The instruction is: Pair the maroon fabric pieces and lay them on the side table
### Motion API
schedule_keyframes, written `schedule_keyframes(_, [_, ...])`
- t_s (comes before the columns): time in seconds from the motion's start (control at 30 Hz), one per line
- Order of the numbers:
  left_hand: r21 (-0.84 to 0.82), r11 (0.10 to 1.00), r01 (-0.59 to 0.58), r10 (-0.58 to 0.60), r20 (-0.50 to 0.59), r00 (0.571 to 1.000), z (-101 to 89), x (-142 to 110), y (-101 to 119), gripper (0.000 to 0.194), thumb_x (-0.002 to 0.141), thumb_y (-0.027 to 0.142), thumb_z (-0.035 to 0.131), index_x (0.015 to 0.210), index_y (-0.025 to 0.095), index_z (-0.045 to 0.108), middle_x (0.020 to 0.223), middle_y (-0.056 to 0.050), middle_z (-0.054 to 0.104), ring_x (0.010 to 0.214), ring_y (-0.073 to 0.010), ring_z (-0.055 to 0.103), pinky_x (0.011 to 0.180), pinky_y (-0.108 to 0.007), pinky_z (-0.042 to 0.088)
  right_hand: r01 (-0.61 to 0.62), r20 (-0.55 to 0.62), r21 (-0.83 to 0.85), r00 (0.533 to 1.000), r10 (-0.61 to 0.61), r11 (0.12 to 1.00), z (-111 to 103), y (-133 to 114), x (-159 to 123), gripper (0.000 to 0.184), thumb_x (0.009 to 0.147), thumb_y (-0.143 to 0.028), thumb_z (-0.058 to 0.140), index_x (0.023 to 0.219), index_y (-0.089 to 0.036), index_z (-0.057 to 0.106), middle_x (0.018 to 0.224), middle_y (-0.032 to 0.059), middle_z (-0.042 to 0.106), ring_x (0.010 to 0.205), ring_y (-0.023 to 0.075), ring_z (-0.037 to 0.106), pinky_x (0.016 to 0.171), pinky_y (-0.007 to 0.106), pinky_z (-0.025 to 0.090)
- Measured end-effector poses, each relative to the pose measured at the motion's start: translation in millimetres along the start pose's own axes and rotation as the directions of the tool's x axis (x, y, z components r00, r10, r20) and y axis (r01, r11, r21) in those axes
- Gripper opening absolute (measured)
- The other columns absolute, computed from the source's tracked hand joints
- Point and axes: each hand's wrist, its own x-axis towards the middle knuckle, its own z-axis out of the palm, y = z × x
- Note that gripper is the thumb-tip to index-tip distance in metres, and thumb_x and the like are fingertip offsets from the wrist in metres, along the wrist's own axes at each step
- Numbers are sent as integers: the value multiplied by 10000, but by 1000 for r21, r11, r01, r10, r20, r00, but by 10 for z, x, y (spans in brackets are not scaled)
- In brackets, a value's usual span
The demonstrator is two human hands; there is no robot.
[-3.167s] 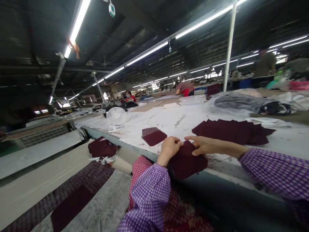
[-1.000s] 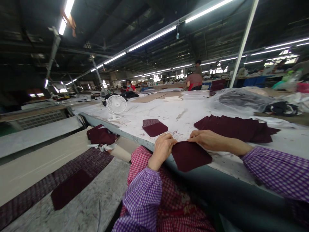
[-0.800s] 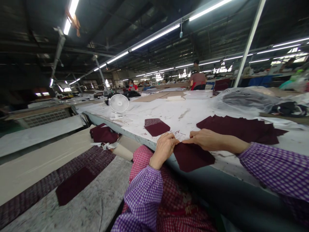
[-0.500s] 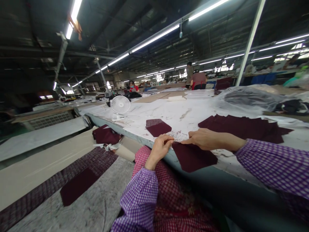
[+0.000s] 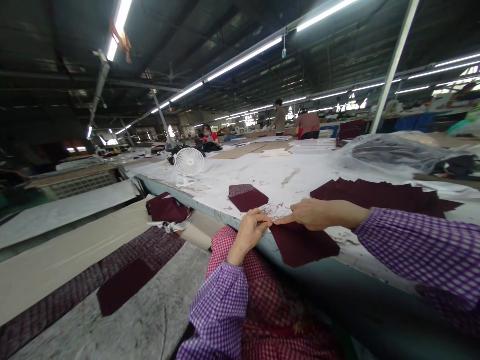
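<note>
A maroon fabric piece (image 5: 305, 246) with cut corners hangs partly over the table's front edge. At its upper left corner, my left hand (image 5: 249, 232) is closed in a pinch; anything finer between the fingertips is too small to make out. My right hand (image 5: 317, 214) lies over the fabric's top edge, index finger stretched to the same corner, other fingers curled and partly hidden. Just beyond my left hand lies a small maroon stack (image 5: 249, 199) with a patterned grey-maroon patch. A fanned pile of maroon pieces (image 5: 378, 196) lies behind my right forearm.
A white fan (image 5: 189, 162) stands on the white-covered table (image 5: 270, 175), with maroon thread bits near my hands. Clear plastic (image 5: 390, 152) lies at right. On the lower left surface are a maroon panel (image 5: 125, 287) and a cloth bundle (image 5: 168, 207). Several people work farther back.
My right index finger has slid left along the fabric's top edge to the corner at my left fingertips. Earlier both hands pinched that edge slightly apart. The view has shifted slightly.
</note>
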Motion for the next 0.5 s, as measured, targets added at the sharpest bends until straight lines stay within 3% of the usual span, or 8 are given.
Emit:
schedule_keyframes(0.2, [-200,980,12,-14,-9,1000,-30,-12,-84,133,818,190,585,804,152,712,841,-47,634,821,-157,577,763,-260,446,-5,-38,-7,999,5,1000,-4,-30,12,645,777,2,411,1332,-315,497,827,66,661,726,172,582,589,260,325])
schedule_keyframes(0.3, [-194,979,59,-77,-88,993,-34,30,-117,150,828,152,552,834,147,702,853,-48,647,814,-149,588,757,-256,453,-12,-116,-29,993,9,1000,49,-95,16,625,794,-6,402,1323,-322,504,808,69,657,687,170,580,569,263,325])
schedule_keyframes(0.4, [47,995,93,-81,-222,972,-61,130,-179,147,810,131,568,872,159,699,903,-51,661,883,-168,574,813,-278,445,-43,-206,7,978,44,999,163,-108,41,567,829,-39,404,1303,-328,520,831,70,653,655,161,579,556,258,328])
schedule_keyframes(0.5, [363,921,143,-70,-209,975,-126,258,-270,224,776,216,645,990,168,690,1012,-67,654,982,-212,534,900,-328,415,-134,-193,126,969,157,983,254,-43,67,453,864,-167,464,1290,-308,529,958,97,647,741,194,610,583,262,355])
